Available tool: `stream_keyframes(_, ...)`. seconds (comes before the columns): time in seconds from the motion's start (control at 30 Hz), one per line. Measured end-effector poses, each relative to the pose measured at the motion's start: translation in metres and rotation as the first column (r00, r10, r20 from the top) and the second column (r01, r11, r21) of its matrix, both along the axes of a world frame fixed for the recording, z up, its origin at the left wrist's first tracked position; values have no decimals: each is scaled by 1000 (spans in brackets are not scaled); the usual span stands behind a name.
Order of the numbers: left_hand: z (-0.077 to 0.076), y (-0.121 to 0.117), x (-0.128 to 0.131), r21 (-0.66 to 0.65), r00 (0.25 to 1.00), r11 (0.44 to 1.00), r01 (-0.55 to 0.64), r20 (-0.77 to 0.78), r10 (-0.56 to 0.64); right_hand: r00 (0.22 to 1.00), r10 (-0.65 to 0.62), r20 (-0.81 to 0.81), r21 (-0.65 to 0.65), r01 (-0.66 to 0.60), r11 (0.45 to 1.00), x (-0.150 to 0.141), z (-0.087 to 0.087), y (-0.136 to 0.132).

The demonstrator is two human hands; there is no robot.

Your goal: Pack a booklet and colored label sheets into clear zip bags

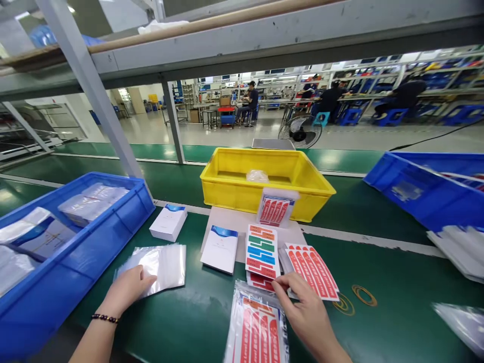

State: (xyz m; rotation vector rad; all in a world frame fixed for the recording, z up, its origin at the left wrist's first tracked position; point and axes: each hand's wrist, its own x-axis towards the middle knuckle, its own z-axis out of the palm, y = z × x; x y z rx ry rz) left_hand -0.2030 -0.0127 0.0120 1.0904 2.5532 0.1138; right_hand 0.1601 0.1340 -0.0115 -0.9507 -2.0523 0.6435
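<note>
My left hand (130, 290) rests on a fanned stack of clear plastic bags (170, 264), its thumb and fingers closed at the bags' near edge. My right hand (306, 310) pinches the lower corner of a label sheet with orange, green, blue and red strips (261, 249), which lies on red label sheets. Just right of it is a fanned pile of red-and-white label sheets (313, 269), partly covered by that hand. In front lies a filled clear zip bag (257, 327) with red labels inside. Between my hands sits a stack of white booklets (220, 249) with blue tops.
A white card stack (169, 222) stands beside the blue bin (124, 222) on the left. Behind is a yellow bin (264, 199), with a bagged label pack (277, 209) leaning on it. Rubber bands (365, 296) and another blue bin (419, 191) are to the right.
</note>
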Motion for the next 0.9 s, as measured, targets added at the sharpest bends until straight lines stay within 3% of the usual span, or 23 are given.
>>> stream_keyframes(0.2,-11,-4,-3,57,999,997,42,31,-44,999,32,-4,-3,-32,999,-1,-6,0)
stream_keyframes(0.8,-12,5,-1,39,996,996,85,22,-86,998,44,-45,-1,-44,999,-5,1,-10)
stream_keyframes(0.9,-5,4,3,66,996,994,86,7,-87,998,38,-56,-20,-40,999,-4,2,-10)
